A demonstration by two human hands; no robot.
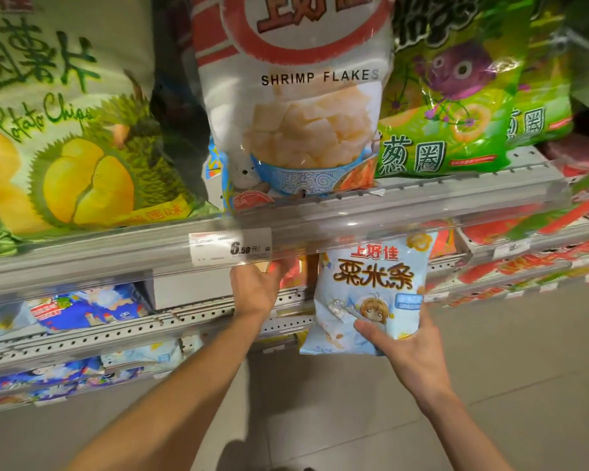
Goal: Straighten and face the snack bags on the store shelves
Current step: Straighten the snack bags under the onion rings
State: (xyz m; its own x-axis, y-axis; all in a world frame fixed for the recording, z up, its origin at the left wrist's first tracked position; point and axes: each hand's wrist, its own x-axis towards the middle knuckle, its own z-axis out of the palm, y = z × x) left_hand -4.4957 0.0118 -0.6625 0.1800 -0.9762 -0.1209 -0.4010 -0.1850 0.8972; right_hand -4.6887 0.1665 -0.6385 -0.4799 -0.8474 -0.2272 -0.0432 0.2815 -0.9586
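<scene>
My right hand (400, 348) grips the bottom of a light blue corn-stick snack bag (371, 290), holding it upright in front of the lower shelf, its front facing me. My left hand (257, 288) reaches under the upper shelf rail (354, 219) into the lower shelf; its fingers touch an orange-red bag (291, 270) there and are partly hidden, so its grasp is unclear. On the upper shelf stand a white Shrimp Flakes bag (303, 96), a durian potato chips bag (65, 137) at left, and green onion ring bags (456, 96) at right.
A price tag reading 6.50 (230, 248) sits on the clear rail. Blue snack bags (82, 307) lie on the lower left shelves, red bags (524, 266) on the right ones. Grey floor tiles (354, 402) spread below.
</scene>
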